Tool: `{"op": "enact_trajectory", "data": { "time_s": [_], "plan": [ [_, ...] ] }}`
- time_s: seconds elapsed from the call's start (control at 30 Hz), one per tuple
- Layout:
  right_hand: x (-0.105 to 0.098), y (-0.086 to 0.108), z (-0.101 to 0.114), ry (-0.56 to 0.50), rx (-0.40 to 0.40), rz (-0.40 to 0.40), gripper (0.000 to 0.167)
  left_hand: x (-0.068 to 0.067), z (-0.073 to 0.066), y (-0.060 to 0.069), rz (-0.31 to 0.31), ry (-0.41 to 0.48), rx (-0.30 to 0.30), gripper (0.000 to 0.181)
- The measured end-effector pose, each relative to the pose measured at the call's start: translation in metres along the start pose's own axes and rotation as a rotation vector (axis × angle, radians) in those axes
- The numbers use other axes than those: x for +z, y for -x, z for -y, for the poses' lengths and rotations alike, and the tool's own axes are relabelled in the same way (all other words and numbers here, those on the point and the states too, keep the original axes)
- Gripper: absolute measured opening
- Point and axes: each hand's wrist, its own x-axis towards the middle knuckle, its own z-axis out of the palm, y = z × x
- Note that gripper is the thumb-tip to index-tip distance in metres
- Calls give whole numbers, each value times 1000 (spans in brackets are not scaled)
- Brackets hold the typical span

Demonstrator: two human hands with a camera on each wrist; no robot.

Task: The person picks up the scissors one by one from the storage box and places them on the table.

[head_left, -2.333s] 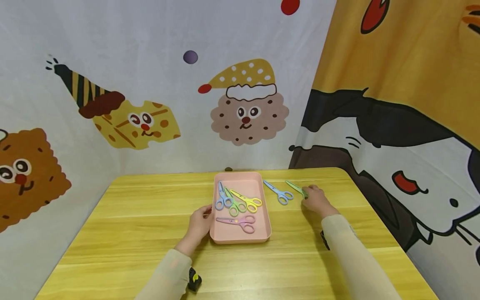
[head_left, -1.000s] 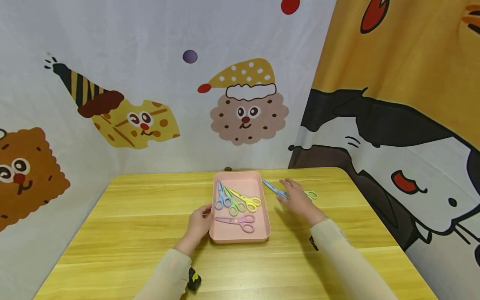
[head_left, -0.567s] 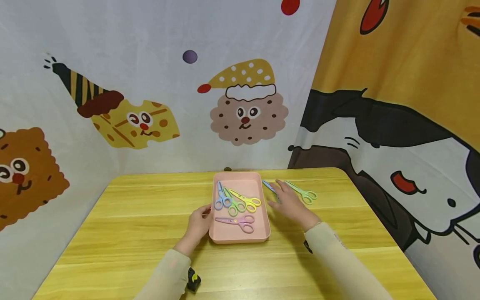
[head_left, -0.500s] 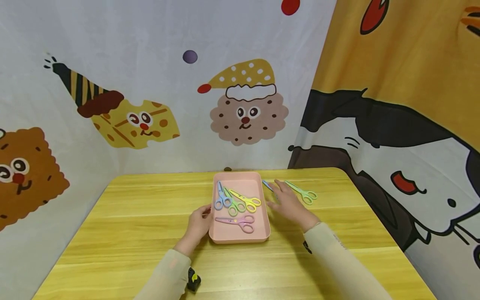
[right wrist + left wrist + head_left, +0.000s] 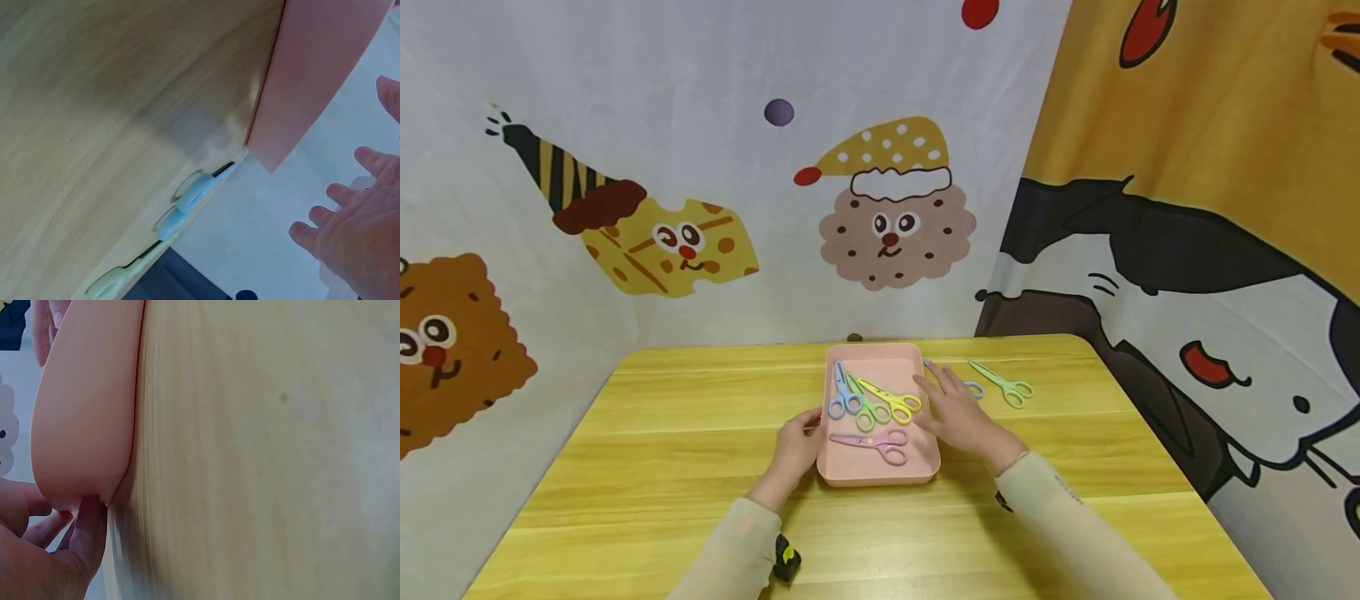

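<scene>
In the head view, a pink tray [image 5: 883, 477] holds blue scissors [image 5: 838, 387], green scissors [image 5: 867, 416], yellow scissors [image 5: 900, 406] and pink scissors [image 5: 891, 450]. My left hand [image 5: 797, 450] holds the tray's left side; the left wrist view has its fingers [image 5: 89, 528] at the tray's wall and lower edge. My right hand [image 5: 958, 417] hovers over the tray's right rim, fingers spread, with nothing in it. Partly hidden behind it lies a second pair of blue scissors [image 5: 974, 389] on the table. A second green pair [image 5: 1013, 392] lies farther right.
The wooden table [image 5: 700, 467] has its far edge close to a white curtain [image 5: 700, 67] with cartoon figures. A yellow curtain [image 5: 1187, 142] with a large cartoon animal hangs on the right.
My right hand has let go of the green scissors right of the tray and moved left, past the blue pair, to the tray's right rim. My left hand stays at the tray.
</scene>
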Motion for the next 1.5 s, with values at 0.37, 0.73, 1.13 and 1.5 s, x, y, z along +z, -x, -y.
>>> {"op": "enact_trajectory", "data": {
  "time_s": [0.37,0.73,1.13,1.5],
  "plan": [
    [6,2,10,26,-58,37,67,-1,1,0,15,3,-6,36],
    [19,1,25,123,-164,-16,64,-1,0,-2,25,4,-21,36],
    [19,6,42,65,-194,95,70,-1,-2,0,20,1,-15,36],
    [28,8,44,36,-232,124,69,1,0,0,22,10,-21,36]
  ]
}}
